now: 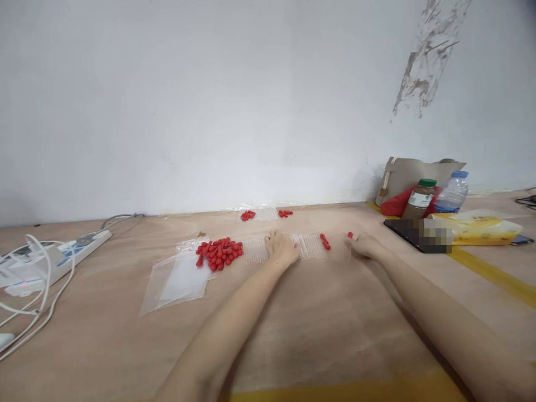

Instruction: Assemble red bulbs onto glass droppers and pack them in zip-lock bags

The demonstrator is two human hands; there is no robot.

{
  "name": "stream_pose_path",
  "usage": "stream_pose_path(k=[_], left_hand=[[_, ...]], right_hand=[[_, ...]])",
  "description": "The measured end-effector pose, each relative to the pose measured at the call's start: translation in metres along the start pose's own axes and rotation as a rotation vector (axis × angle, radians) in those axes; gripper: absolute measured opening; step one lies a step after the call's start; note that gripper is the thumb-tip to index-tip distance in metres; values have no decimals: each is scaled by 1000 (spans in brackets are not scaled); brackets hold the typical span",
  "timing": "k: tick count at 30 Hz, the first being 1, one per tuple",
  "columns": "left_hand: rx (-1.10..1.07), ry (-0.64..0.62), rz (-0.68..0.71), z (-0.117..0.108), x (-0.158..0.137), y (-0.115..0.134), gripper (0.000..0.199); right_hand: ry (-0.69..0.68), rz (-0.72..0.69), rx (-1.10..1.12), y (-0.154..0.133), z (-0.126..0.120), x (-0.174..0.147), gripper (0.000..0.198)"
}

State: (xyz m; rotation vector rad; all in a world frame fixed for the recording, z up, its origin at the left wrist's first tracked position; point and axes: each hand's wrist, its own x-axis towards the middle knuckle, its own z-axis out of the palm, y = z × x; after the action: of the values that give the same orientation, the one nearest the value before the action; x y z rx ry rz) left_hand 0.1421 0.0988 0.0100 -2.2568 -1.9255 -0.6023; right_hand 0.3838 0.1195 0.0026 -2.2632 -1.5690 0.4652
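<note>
A row of thin clear tubes (314, 246) lies side by side on the table. Over the middle of that row rests my left hand (281, 248), its fingers stretched out and touching the tubes. To the right, my right hand (365, 245) is closed, with a small red rubber bulb (350, 235) at its fingertips; a thin clear piece seems to hang below it, though I cannot make it out well. Two red bulbs (325, 242) lie at the right end of the row. A heap of red bulbs (218, 253) sits at the left end, partly on clear plastic bags (180, 282).
Small groups of red bulbs (248, 215) lie on clear plastic near the wall. A power strip (79, 257) with white cables is at left. On the right are a dark phone-like slab (412, 234), a yellow tissue pack (481, 228), bottles (419, 198) and a grey bag (402, 172).
</note>
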Motion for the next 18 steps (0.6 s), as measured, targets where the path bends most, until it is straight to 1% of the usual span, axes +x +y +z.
stream_pose_path(k=[2,4,6,8,11,13,15,18], left_hand=[[13,-45,-54,5,8,8,36],[22,-91,-102,8,12,12,39],[26,-135,-143,8,16,14,41],[27,-177,-176,6,19,15,41],[28,-228,-207,3,22,18,38],[29,-247,-218,1,22,20,37],[29,-256,-223,0,23,22,37],[26,-266,-228,1,23,24,39]], right_hand=[[11,6,-60,-1,7,7,35],[18,5,-98,-3,11,9,32],[20,-7,-118,-6,12,7,28],[28,-42,-119,-13,12,4,30],[44,-145,-97,-29,16,-4,38],[46,-203,-89,-38,23,-9,39],[46,-227,-88,-45,31,-13,38],[52,-233,-84,-47,40,-15,34]])
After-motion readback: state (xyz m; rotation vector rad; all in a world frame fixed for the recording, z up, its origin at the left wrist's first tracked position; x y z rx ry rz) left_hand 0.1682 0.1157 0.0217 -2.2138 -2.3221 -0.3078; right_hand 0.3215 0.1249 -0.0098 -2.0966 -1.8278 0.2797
